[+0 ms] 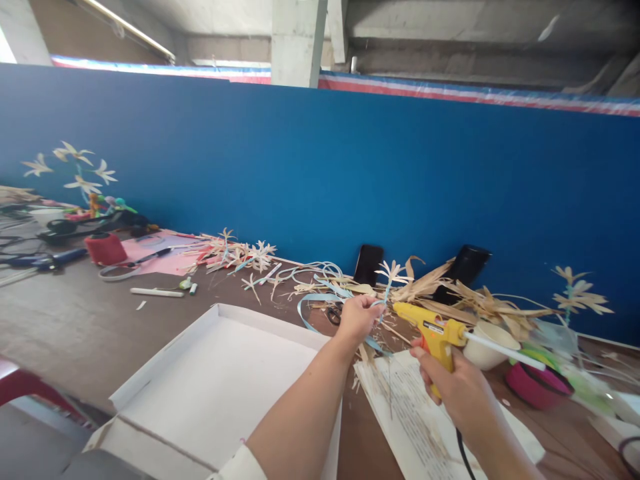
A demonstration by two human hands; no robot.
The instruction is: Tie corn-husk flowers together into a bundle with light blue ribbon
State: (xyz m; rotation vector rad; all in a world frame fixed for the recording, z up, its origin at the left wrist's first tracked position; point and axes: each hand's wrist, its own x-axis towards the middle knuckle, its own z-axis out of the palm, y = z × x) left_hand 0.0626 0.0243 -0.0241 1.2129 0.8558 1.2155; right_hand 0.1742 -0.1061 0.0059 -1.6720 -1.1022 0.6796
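My left hand [358,318] pinches the blue-wrapped stem of a pale handmade flower [393,272], its petals held upright above my fingers. In my right hand [453,377] is a yellow glue gun [425,327], gripped by its handle with a finger at the orange trigger. Its nozzle points left, close to the stem; I cannot tell whether they touch. A white glue stick [505,350] sticks out of its back end. Light blue ribbon [310,313] lies loosely behind and left of my left hand. Dried husk strips [425,287] are heaped behind the glue gun.
An open white cardboard box [200,387] lies left of my forearm. Printed papers [405,400] are under my right hand, with a white cup [490,343] and a pink pot [537,385] to the right. Two dark phones, one a black phone [369,265], lean by the blue partition [250,167].
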